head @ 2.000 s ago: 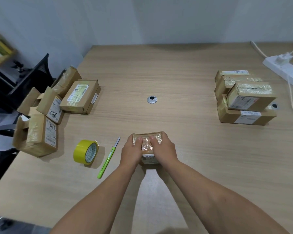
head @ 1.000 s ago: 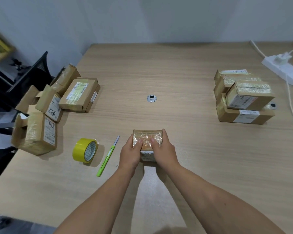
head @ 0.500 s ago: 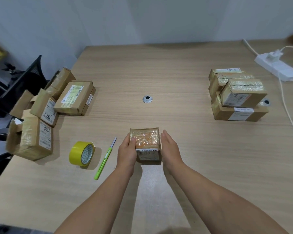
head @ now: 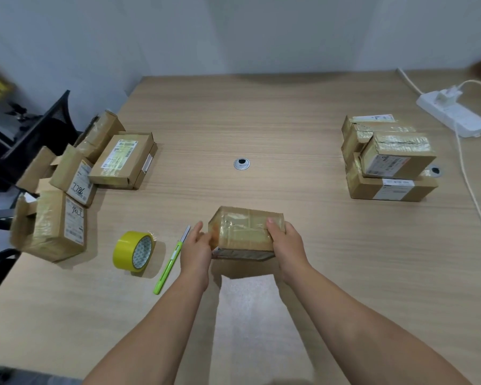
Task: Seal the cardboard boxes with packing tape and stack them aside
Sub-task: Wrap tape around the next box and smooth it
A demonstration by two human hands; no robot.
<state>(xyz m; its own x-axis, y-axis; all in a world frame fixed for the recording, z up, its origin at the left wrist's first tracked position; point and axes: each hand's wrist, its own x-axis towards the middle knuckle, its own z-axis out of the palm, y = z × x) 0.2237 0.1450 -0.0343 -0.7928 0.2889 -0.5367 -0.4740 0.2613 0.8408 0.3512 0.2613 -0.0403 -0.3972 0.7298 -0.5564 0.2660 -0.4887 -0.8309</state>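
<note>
Taped box (head: pixel 245 232) held just off table (head: pixel 261 120); right hand (head: pixel 285 243) grips end (thumb on top), left hand (head: pixel 196 247) presses flat on side. Risk: slick tape slips en route to stack (head: pixel 392 165).

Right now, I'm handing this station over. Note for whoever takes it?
Box: taped over.
Left grip on its left end, fingers hidden; right grip holds its right end, thumb on top.
Tape roll and cutter lie left of it.
Done: stack of boxes at right.
Left: add this one, then tape the pile at left, some flaps open.
</note>
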